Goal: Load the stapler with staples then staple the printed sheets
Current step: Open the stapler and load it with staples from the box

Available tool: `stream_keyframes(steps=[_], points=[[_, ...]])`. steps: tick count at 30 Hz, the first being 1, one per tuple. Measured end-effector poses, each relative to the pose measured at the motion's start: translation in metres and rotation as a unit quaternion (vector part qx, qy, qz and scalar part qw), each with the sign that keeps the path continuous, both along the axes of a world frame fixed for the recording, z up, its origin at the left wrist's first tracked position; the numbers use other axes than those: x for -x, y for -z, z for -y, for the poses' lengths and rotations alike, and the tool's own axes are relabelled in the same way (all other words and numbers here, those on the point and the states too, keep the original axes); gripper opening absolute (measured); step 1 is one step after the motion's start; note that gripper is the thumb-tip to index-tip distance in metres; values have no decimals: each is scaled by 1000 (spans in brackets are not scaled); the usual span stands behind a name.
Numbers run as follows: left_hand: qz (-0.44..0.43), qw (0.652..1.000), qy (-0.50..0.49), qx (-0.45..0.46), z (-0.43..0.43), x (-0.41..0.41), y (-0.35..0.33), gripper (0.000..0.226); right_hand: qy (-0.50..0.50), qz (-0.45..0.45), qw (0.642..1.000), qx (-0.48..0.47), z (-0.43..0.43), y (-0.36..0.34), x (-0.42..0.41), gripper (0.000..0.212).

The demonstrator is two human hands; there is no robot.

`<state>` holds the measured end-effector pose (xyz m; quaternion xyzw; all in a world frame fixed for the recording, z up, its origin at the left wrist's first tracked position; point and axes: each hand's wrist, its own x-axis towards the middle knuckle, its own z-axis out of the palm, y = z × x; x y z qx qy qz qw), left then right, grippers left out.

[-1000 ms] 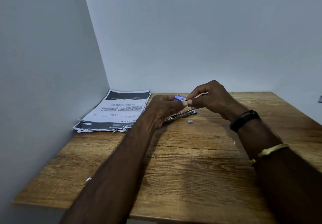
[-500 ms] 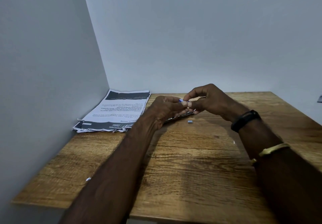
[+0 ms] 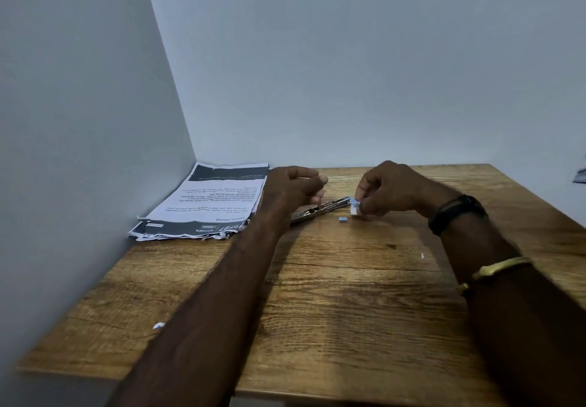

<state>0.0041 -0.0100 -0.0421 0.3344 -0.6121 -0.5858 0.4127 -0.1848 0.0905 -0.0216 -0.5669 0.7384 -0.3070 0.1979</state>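
Note:
The metal stapler (image 3: 320, 208) lies opened out flat on the wooden table (image 3: 333, 295), between my hands. My left hand (image 3: 291, 191) hovers over its left end, with thumb and fingertips pinched on what looks like a thin strip of staples. My right hand (image 3: 393, 191) is just right of the stapler's tip, low over the table, and holds a small blue and white staple box (image 3: 355, 209). The printed sheets (image 3: 209, 203) lie stacked at the back left against the wall.
A small blue scrap (image 3: 342, 219) lies on the table just in front of the stapler's tip. Tiny white bits lie at the front left (image 3: 158, 325) and on the right (image 3: 422, 256). Grey walls close off the left and back.
My hands, joined over the stapler before, have come apart. The right hand has moved right and down with the staple box. The left hand has stayed over the stapler, still pinched.

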Motion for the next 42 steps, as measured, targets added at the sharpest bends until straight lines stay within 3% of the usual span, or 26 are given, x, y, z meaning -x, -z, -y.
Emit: stream_keyframes(steps=[3, 12, 17, 25, 35, 42], points=[[69, 993, -43, 80, 2, -1, 3, 24, 5, -28, 997, -72, 1, 1, -2, 19], [264, 944, -30, 196, -3, 5, 13, 57, 41, -123, 977, -168, -1, -6, -3, 32], [363, 905, -42, 216, -4, 9, 15, 44, 43, -132, 972, -189, -2, -8, -2, 36], [373, 895, -49, 240, -5, 9, 16, 19, -11, -178, 984, 17, 9, 0, -26, 19], [361, 896, -72, 247, -2, 10, 19, 8, -39, -250, 967, 24, 25, 24, -41, 18], [355, 905, -66, 225, 0, 11, 19, 20, 20, -207, 976, 65, 18, 8, -34, 23]])
